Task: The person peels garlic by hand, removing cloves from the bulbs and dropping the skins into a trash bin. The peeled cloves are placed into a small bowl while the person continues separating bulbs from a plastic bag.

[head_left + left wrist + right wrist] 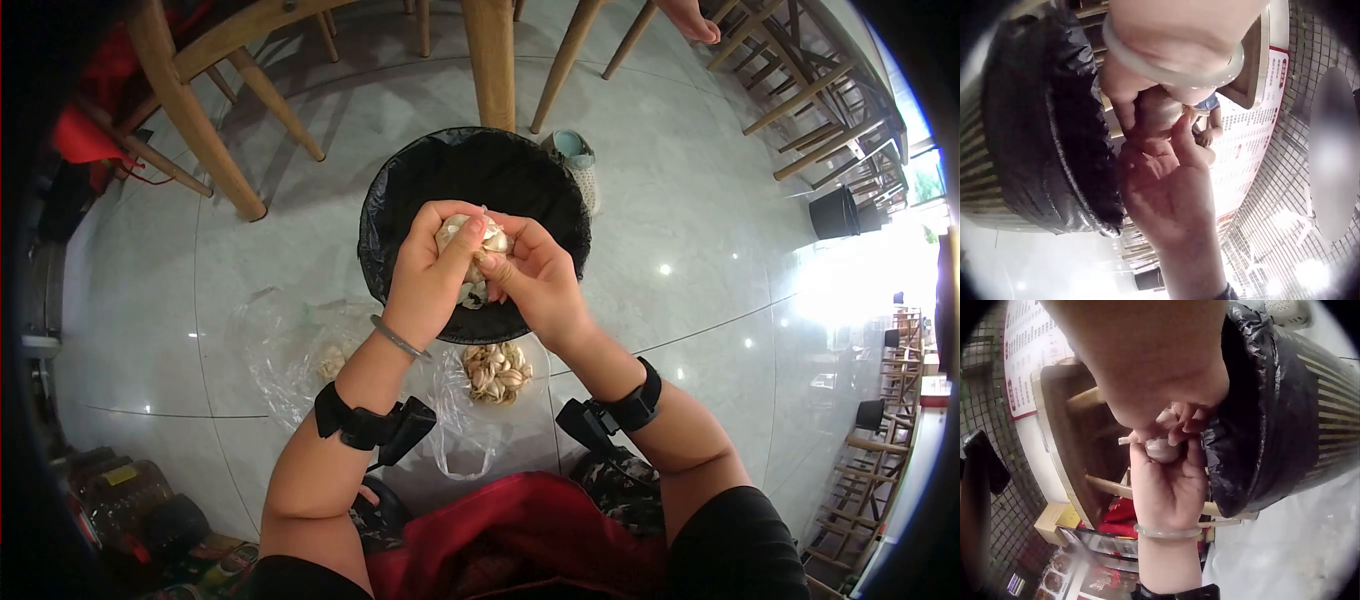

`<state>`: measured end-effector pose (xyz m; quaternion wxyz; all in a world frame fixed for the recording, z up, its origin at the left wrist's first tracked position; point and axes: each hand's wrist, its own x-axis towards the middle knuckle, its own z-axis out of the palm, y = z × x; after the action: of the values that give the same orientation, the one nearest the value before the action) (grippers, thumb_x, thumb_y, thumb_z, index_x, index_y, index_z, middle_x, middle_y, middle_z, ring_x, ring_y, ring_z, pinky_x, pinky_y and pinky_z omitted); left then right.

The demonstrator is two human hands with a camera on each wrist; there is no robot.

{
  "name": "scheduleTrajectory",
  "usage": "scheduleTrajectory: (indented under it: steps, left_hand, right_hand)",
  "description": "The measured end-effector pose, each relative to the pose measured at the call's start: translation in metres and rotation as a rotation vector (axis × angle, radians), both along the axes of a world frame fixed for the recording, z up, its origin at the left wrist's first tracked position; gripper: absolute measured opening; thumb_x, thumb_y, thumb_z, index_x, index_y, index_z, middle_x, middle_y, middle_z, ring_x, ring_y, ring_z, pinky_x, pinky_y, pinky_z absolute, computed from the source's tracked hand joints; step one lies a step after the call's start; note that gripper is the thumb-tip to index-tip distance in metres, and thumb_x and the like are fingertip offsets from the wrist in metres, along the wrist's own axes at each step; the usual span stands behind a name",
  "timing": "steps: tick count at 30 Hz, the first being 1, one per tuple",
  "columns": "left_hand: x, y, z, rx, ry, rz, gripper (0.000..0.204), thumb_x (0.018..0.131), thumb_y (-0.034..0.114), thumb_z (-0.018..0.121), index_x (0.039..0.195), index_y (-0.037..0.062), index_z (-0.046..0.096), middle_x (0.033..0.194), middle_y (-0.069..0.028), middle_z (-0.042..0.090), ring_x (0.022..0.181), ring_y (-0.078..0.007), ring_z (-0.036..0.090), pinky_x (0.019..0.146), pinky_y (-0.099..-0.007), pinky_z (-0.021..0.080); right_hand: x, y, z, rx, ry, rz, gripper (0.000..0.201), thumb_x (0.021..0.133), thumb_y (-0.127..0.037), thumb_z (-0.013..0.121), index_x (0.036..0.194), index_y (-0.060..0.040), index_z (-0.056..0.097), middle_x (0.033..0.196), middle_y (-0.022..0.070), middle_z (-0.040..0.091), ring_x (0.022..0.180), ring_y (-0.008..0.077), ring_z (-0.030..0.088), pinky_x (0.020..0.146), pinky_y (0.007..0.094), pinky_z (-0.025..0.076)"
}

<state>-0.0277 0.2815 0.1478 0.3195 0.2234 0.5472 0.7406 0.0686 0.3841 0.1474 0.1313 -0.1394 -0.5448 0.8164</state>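
Observation:
A whitish garlic bulb is cupped by my left hand, whose thumb lies across it. My right hand pinches at the bulb's near side with thumb and fingers. Both hands meet over a bin lined with a black bag, with pale peel bits showing below them. In the right wrist view the garlic rests in the left palm, the right fingers on it. Loose garlic cloves lie in a clear plastic bag on the floor, close to the bin's near side.
Another clear bag with pale contents lies left of the cloves. A perforated whitish container stands behind the bin at right. Wooden chair legs rise just beyond the bin. Another person's hand shows at the top right. Bottles stand at lower left.

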Motion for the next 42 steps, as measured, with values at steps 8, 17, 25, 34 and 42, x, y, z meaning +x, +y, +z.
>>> scheduleTrajectory:
  steps: [8,17,25,34,42]
  left_hand:
    - [-0.009,-0.003,-0.012,0.083,-0.342,0.034,0.017,0.094,0.023,0.050,0.099,0.0067,0.054,0.086,-0.0046,0.059,0.076,-0.0115,0.059,0.070,-0.0236,0.050]
    - [-0.016,-0.006,-0.013,0.263,-0.945,-0.117,0.021,0.096,0.023,0.044,0.100,0.0049,0.054,0.102,-0.0100,0.060,0.096,-0.0213,0.060,0.082,-0.0329,0.052]
    - [-0.022,-0.009,-0.028,0.281,-1.134,-0.265,0.019,0.096,0.019,0.043,0.101,0.0037,0.054,0.100,-0.0083,0.059,0.093,-0.0196,0.061,0.080,-0.0302,0.054]
    - [-0.027,-0.004,-0.013,-0.041,-0.779,0.056,0.033,0.097,0.033,0.040,0.105,0.0039,0.053,0.104,-0.0062,0.058,0.094,-0.0166,0.058,0.083,-0.0325,0.050]
    - [-0.005,0.007,0.013,-0.081,-0.250,-0.037,0.039,0.094,0.032,0.047,0.123,0.0061,0.047,0.108,-0.0040,0.057,0.095,-0.0106,0.053,0.079,-0.0267,0.043]
  right_hand:
    - [0.001,-0.012,-0.004,0.531,0.093,-0.121,0.044,0.079,-0.006,0.070,0.119,-0.0017,0.051,0.094,0.0045,0.059,0.081,0.0073,0.053,0.069,0.0218,0.045]
    - [-0.002,-0.008,-0.004,0.420,0.177,-0.106,0.036,0.080,-0.003,0.067,0.112,-0.0041,0.051,0.093,0.0023,0.055,0.080,0.0069,0.049,0.066,0.0213,0.041]
    - [-0.002,0.001,-0.004,0.068,0.196,0.030,0.027,0.086,-0.003,0.061,0.108,-0.0037,0.045,0.102,0.0066,0.056,0.086,0.0083,0.054,0.069,0.0213,0.045]
    - [-0.004,0.008,0.002,-0.137,0.139,-0.021,0.046,0.089,-0.007,0.057,0.128,-0.0071,0.035,0.108,0.0108,0.051,0.088,0.0145,0.058,0.072,0.0260,0.050]
    - [-0.003,0.005,0.005,-0.151,0.110,-0.041,0.043,0.088,-0.006,0.058,0.124,-0.0018,0.033,0.110,0.0132,0.051,0.093,0.0196,0.061,0.073,0.0280,0.054]
